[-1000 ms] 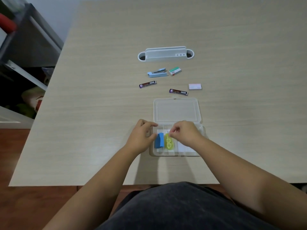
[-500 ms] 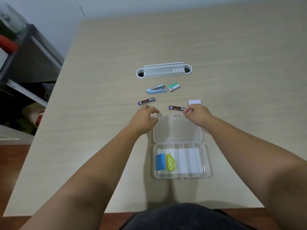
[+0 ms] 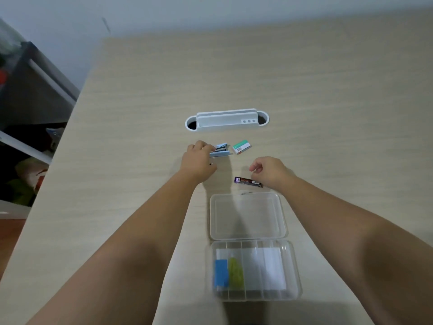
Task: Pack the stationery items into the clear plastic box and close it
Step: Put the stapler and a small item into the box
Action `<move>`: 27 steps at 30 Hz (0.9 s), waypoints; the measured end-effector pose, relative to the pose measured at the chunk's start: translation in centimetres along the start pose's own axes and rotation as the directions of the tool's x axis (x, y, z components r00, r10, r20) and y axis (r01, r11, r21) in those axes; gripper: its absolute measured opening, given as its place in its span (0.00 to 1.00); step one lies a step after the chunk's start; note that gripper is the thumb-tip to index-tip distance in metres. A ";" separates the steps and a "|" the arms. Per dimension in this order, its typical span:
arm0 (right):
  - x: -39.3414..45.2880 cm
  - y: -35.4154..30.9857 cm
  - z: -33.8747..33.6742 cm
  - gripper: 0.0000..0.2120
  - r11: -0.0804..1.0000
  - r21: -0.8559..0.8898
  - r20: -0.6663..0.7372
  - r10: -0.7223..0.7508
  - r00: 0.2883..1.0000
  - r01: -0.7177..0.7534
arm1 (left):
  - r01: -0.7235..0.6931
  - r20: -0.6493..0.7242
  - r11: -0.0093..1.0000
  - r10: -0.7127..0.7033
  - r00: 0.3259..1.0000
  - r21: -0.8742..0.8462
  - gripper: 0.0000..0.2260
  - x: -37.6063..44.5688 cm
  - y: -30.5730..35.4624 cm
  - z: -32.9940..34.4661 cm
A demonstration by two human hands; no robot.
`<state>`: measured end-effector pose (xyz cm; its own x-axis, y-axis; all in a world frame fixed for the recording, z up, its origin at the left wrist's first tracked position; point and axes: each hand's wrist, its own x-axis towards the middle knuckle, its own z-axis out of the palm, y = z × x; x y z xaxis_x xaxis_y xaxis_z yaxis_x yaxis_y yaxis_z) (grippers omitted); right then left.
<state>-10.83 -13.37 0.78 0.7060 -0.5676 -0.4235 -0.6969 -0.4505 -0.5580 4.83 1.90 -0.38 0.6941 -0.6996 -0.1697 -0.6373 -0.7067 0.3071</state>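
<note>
The wooden table (image 3: 328, 95) was seen spread wide, with the clear plastic box (image 3: 254, 294) lying open at its near edge, lid flat behind. A blue eraser (image 3: 221, 273) and a yellow-green item (image 3: 236, 273) were held in its left compartments. The left hand (image 3: 198, 160) was laid on the blue stapler (image 3: 220, 151), fingers closed round its end. The right hand (image 3: 269, 170) was curled loosely above the lead tube (image 3: 246, 181), nothing gripped.
</note>
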 end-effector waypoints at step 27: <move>-4.8 4.2 2.9 0.05 0.966 0.021 -0.286 -0.240 0.928 0.257 | 0.011 -0.064 0.905 -0.042 0.997 -0.426 0.24 -8.9 3.4 -0.2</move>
<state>-16.78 -10.57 -1.59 0.7865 -0.6152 -0.0547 -0.4894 -0.5667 -0.6628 -3.40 5.74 2.30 0.7405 -0.6609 -0.1221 -0.4262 -0.6023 0.6750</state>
